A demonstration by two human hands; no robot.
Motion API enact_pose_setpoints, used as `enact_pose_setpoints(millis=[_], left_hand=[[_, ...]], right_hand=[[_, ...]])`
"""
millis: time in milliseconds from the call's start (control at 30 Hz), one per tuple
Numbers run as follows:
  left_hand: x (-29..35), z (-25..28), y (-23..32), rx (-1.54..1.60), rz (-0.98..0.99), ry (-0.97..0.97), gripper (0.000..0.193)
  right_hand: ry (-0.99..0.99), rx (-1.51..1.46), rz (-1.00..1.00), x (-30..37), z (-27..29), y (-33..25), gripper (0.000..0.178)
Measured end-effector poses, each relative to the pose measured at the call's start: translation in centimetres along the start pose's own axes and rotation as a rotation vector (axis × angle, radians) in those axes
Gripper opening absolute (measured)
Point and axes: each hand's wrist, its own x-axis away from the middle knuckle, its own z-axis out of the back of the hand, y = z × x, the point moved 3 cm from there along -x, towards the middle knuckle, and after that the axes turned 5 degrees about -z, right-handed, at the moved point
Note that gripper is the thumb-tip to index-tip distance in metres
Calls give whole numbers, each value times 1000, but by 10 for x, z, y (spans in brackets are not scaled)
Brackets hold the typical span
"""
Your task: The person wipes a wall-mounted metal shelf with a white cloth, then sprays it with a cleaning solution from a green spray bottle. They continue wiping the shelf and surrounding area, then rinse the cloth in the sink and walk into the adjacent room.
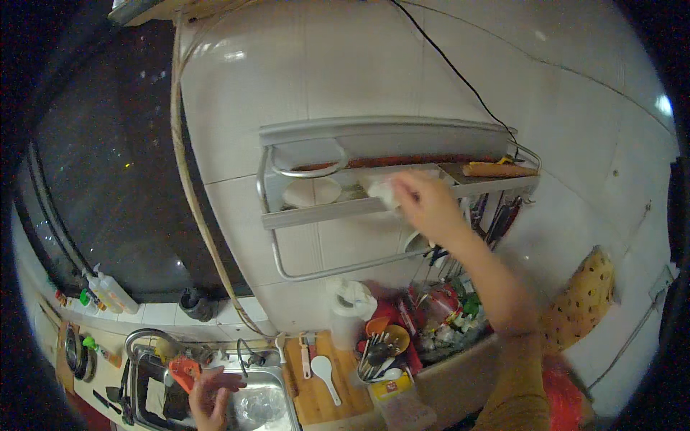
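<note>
Pinching one blurred white item [381, 192] at the tray of the one metal wall rack [323, 217], the right hand [429, 208] is closed on it; the left hand [212, 396], fingers loosely apart, is over the one sink [262, 411] beside one orange object [185, 372], contact unclear. One white paddle [325, 375] and one pink-handled tool [306, 363] lie on a wooden surface [307, 411]. Pale tiles cover the wall [402, 65], with one dark window [122, 165] at left, one black cable [454, 70] above
</note>
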Motion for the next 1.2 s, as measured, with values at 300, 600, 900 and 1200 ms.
enact_pose_setpoints(millis=[300, 600, 900, 1200], left_hand=[[19, 7, 13, -154, -68, 64, 24], [51, 35, -18, -139, 81, 176, 17], [52, 29, -16, 51, 154, 65, 18], [67, -10, -41, 117, 119, -244, 17]], right_hand=[[-120, -153, -41, -69, -40, 8, 23], [-808, -139, 73, -71, -27, -27, 21], [-259, -242, -196, -5, 79, -19, 19], [-893, -466, -525, 229, -35, -4, 5]])
